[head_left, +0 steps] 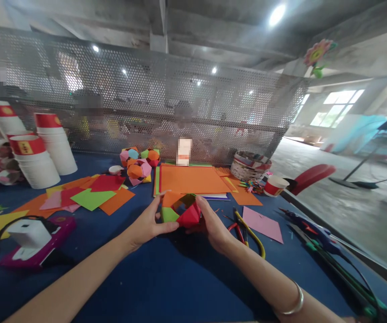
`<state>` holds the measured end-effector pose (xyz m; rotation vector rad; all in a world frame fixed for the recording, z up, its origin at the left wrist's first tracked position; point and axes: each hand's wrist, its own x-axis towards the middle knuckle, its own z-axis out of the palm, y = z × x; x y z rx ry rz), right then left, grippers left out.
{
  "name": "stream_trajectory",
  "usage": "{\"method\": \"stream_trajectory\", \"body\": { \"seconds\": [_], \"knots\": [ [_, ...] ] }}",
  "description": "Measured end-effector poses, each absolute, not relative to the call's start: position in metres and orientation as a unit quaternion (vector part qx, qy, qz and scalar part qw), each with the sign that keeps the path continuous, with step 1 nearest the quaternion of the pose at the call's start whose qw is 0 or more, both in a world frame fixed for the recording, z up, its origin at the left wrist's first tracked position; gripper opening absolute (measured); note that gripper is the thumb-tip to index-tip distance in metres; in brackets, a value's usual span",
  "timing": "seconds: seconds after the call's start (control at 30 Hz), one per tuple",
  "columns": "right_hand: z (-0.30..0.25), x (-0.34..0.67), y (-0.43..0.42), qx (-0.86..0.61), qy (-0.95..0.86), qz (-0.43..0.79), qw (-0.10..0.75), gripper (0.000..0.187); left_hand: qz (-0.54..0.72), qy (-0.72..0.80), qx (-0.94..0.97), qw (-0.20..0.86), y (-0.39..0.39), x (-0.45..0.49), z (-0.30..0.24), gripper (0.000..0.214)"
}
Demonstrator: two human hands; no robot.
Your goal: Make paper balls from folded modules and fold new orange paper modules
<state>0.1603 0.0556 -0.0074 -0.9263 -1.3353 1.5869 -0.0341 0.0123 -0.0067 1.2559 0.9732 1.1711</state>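
Observation:
Between both hands sits a folded paper model (180,209) made of orange, green and red pieces, just above the blue table (166,278). My left hand (148,220) grips its left side, thumb under the green piece and fingers behind the orange one. My right hand (212,223) pinches its right, red side. Both hands are closed on the model.
Finished paper balls (139,163) lie behind, beside an orange sheet stack (193,178). Loose coloured sheets (92,195) and stacked paper cups (41,150) are left. Scissors (247,231), a pink sheet (263,223), a glue gun (310,226), a woven basket (250,165) are right. A white charger (30,235) near left.

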Motion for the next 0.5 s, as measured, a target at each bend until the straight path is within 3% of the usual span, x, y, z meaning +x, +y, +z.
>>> {"method": "stream_trajectory", "body": {
  "seconds": [0.5],
  "knots": [
    [-0.0091, 0.1615, 0.0591, -0.349, -0.536, 0.652, 0.407, 0.063, 0.501, 0.415, 0.481, 0.588, 0.013, -0.0338, -0.0076, 0.105]
  ]
}}
